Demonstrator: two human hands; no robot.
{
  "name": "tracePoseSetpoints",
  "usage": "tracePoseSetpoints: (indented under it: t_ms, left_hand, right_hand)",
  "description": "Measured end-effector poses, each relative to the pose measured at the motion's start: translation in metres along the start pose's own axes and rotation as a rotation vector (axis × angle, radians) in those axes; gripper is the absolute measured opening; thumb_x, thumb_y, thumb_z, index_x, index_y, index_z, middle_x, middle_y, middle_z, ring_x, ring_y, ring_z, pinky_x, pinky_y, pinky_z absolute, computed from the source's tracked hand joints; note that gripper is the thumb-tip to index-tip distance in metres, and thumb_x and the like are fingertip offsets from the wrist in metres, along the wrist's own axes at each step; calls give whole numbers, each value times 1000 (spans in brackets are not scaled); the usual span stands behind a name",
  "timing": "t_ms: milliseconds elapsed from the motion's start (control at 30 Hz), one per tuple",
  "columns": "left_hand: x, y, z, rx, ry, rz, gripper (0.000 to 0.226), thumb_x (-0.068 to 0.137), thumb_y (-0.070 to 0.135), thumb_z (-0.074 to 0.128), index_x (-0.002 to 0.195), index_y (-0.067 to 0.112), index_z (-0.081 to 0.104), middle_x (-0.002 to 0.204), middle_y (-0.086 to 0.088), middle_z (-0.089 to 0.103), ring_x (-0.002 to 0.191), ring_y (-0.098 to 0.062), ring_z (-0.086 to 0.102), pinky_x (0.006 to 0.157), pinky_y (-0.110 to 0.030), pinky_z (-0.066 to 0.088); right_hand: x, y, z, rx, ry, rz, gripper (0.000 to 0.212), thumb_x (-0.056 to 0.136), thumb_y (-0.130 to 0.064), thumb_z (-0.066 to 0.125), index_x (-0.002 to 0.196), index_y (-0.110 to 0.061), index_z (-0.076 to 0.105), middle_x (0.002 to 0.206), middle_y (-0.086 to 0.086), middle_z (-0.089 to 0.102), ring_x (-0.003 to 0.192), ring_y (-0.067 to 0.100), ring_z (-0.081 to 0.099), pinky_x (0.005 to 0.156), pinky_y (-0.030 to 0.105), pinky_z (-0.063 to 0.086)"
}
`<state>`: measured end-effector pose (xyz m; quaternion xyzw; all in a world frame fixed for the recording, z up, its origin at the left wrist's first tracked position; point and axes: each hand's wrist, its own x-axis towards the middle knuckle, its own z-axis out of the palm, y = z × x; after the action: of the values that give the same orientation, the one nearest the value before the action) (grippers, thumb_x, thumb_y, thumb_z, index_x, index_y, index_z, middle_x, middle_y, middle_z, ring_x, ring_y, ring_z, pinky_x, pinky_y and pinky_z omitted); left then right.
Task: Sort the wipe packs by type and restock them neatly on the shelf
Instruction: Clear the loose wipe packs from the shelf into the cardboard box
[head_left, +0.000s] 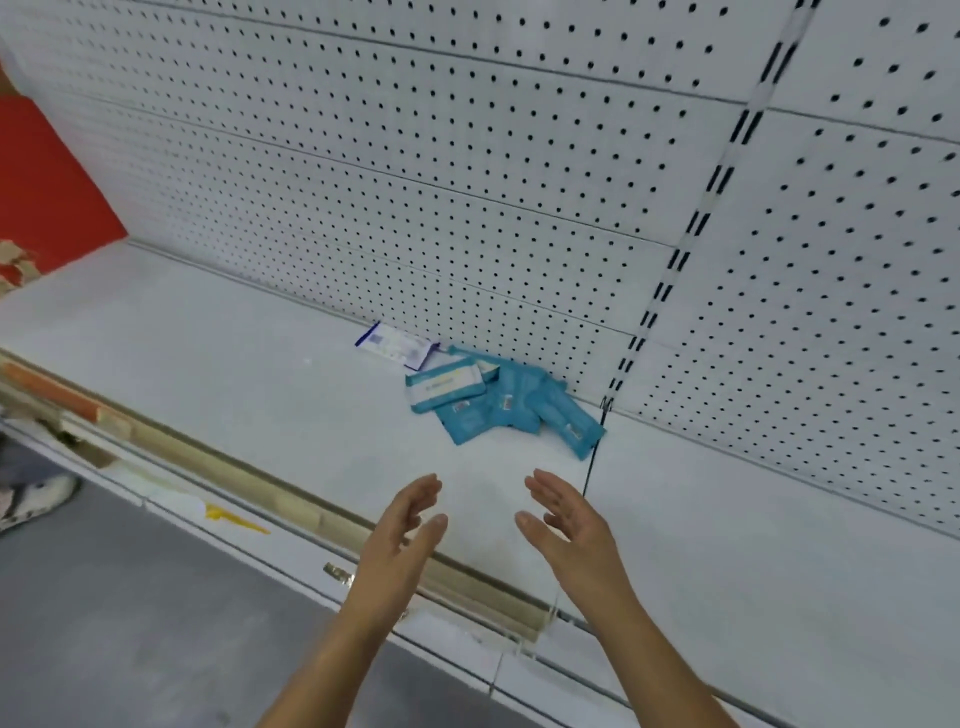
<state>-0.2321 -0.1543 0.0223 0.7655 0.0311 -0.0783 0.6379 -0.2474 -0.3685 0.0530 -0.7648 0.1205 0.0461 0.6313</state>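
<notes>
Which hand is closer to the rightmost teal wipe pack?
Right. The right hand hovers in front of the rightmost teal wipe pack; the left hand is farther away, to its left.

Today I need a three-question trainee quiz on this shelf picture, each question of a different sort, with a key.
1. True or false: the left hand holds one of the teal wipe packs.
2. Where does the white pack lie? A) left of the teal wipe packs, by the pegboard; B) on the floor; C) in a hand's grip.
3. Fill in: the right hand, open, is held over the front of the ____.
Key: 1 false; 2 A; 3 shelf.
</notes>
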Motion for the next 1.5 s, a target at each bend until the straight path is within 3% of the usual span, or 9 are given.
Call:
tracePoseSetpoints:
  t_ms: [167, 567, 700, 833, 900, 1000, 1100, 1300, 1500]
  left_hand:
    - [53, -7, -28, 8, -42, -44, 34, 97, 28, 63, 128, 41, 58, 127, 21, 63, 119, 1, 58, 108, -34, 45]
    - [171, 9, -31, 239, -99, -15, 40, 93, 27, 68, 131, 32, 58, 128, 19, 60, 113, 4, 57, 91, -14, 46]
    - [200, 7, -29, 325, -80, -7, 38, 95, 21, 65, 133, 26, 58, 129, 13, 57, 110, 0, 56, 93, -21, 50]
    - [248, 15, -20, 394, -133, 5, 39, 94, 18, 67, 132, 20, 57, 122, 9, 56, 111, -10, 55, 79, -5, 42]
    - [272, 16, -15, 464, -167, 29, 44, 92, 21, 69, 133, 19, 55, 121, 6, 58, 111, -15, 58, 88, -20, 49]
    - [298, 6, -7, 769, -223, 45, 60, 86, 33, 70, 141, 25, 48, 136, 4, 55, 123, -17, 53, 106, -37, 37]
    - [320, 2, -12, 1025, -296, 55, 64, 76, 48, 72, 136, 36, 51, 127, 9, 58, 120, -14, 51, 98, -37, 25]
    - [333, 0, -44, 476, -543, -139, 24, 78, 27, 83, 96, 17, 71, 83, 10, 68, 77, -7, 63, 70, -17, 48]
    - [312, 7, -33, 292, -646, -314, 30, 84, 26, 79, 112, 22, 67, 106, 8, 71, 99, -9, 67, 90, -28, 56]
  right_hand:
    - [29, -2, 17, 21, 104, 58, 48, 87, -31, 74, 131, -38, 56, 128, -22, 61, 118, 1, 57, 99, 18, 43]
    - [160, 3, -21, -125, 248, 75, 45, 94, -14, 65, 137, -21, 55, 133, -8, 58, 121, 14, 54, 105, 27, 40]
    - [190, 10, -28, -370, 258, 65, 41, 98, -8, 55, 137, -17, 54, 133, 0, 58, 115, 10, 51, 98, 22, 36]
    - [221, 16, -34, -601, 209, 209, 41, 95, -22, 57, 136, -24, 51, 135, -1, 56, 118, 18, 54, 97, 32, 39]
    - [225, 19, -32, -801, 182, 334, 49, 91, -38, 62, 137, -29, 49, 131, -4, 57, 120, 19, 53, 97, 36, 35]
    - [220, 24, -32, -798, 187, 482, 30, 79, -52, 71, 101, -35, 58, 108, -5, 67, 100, 17, 60, 93, 36, 37]
    - [205, 9, -30, -450, 271, 532, 18, 82, -35, 78, 81, -21, 67, 89, 5, 73, 78, 18, 66, 81, 37, 53]
    - [207, -44, -6, 24, 376, 431, 15, 87, -18, 74, 100, -10, 72, 95, 6, 77, 83, 19, 74, 62, 24, 56]
    - [251, -28, 40, -240, 374, 542, 41, 82, -26, 79, 116, -8, 64, 115, 9, 69, 92, 23, 67, 76, 36, 56]
